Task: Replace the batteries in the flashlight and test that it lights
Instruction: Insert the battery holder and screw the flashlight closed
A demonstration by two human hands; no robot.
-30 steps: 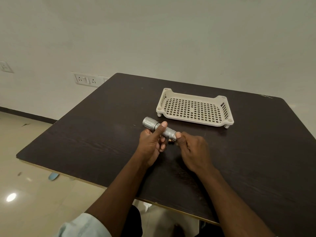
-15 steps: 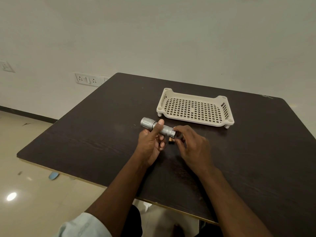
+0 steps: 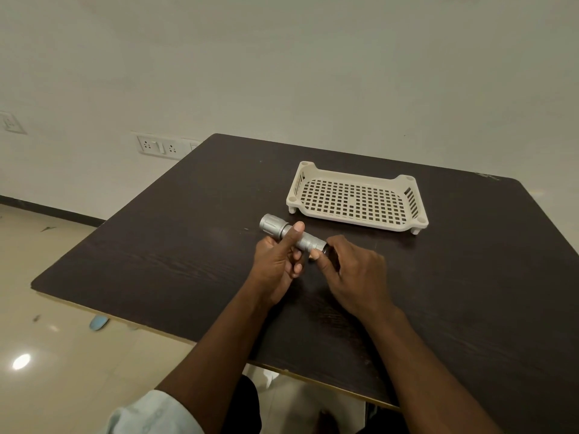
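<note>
Since half a second earlier, the right hand [image 3: 354, 270] had closed in on the tail of the flashlight [image 3: 293, 234], its fingertips pinching a dark part at that end. Further left, the left hand [image 3: 279, 261] gripped the silver barrel, thumb laid across it, above the dark table [image 3: 175, 233]. Beyond, to the right, sat a cream perforated tray [image 3: 357, 198].

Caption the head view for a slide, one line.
Left hand grips the flashlight while right hand works its tail end, beside an empty tray.

left hand [image 3: 279, 261] clenched — right hand [image 3: 351, 270] pinching
</note>
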